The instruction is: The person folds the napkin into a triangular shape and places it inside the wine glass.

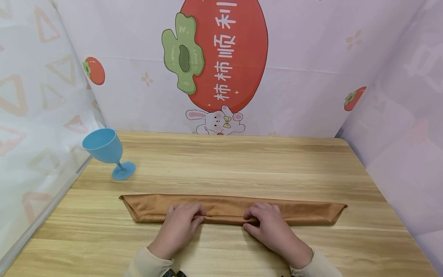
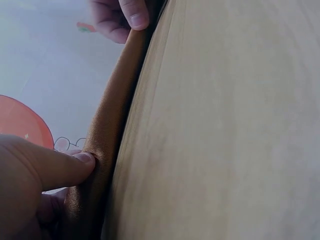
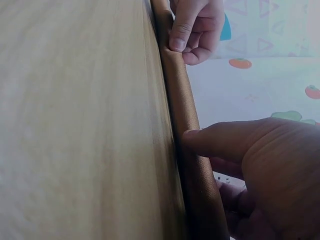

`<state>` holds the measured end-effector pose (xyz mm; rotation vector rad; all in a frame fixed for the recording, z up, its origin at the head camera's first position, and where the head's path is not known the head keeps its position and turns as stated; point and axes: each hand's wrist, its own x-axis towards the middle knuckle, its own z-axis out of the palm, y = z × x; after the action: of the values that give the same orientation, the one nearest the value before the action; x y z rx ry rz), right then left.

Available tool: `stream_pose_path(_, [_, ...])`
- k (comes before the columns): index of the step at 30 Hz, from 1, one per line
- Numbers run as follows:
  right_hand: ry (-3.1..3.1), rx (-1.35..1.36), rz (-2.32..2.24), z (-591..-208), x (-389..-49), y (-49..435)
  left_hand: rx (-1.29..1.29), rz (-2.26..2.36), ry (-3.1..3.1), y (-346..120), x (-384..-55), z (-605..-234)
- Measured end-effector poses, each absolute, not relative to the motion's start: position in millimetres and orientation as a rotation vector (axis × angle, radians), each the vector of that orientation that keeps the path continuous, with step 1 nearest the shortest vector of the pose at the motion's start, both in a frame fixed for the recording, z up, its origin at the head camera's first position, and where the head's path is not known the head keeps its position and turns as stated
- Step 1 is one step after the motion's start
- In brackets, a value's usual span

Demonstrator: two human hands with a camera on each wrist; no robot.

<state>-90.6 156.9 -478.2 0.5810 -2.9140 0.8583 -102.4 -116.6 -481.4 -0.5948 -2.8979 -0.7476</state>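
A brown satiny cloth (image 1: 225, 207), folded into a long narrow strip, lies across the wooden table with slanted ends. Its near edge is rolled over. My left hand (image 1: 181, 225) pinches that rolled edge left of the middle, thumb on the near side and curled fingers on top. Right of the middle, my right hand (image 1: 271, 227) pinches the same edge in the same way. In the left wrist view the left thumb (image 2: 75, 167) presses the roll (image 2: 112, 107). The right wrist view shows the right thumb (image 3: 215, 139) against the roll (image 3: 182, 95). Some fingertips are hidden behind the cloth.
A blue plastic goblet (image 1: 105, 148) stands at the table's back left, beyond the cloth's left end. Patterned sheets hang at the back (image 1: 297, 96) and along both sides of the wooden table (image 1: 242, 165).
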Motion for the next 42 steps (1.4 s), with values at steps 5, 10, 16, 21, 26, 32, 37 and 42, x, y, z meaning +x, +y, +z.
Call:
stream_pose_path(5, [-2.927,0.582,0.872,-477.7,-90.5,157.2,-0.567,-0.779,-2.879,-117.1,-103.2,-481.8])
stream_pose_path(10, [-2.924,0.584,0.889,-477.0,-90.4,156.7,-0.519,-0.764,-2.865,-117.5,-105.4,-482.6])
stream_pose_path(16, [-2.915,0.589,0.880,-476.7,-90.3,155.7,-0.550,-0.592,-2.878,-117.9,-104.6,-480.1])
stream_pose_path(21, [-2.906,0.594,0.857,-477.0,-90.5,154.8,-0.600,-0.539,-2.881,-118.6,-102.4,-474.9])
stream_pose_path(26, [-2.895,0.597,0.836,-477.4,-90.7,155.1,-0.607,-0.570,-2.865,-120.0,-102.9,-475.2])
stream_pose_path(32, [-2.909,0.584,0.820,-476.5,-90.6,154.6,-0.602,-0.566,-2.850,-120.1,-103.3,-476.0])
stream_pose_path(37, [-2.953,0.551,0.810,-476.3,-90.7,154.6,-0.594,-0.575,-2.853,-119.1,-103.6,-477.1])
stream_pose_path(42, [-2.936,0.561,0.850,-476.2,-91.0,155.1,-0.572,-0.592,-2.872,-118.1,-103.7,-478.4])
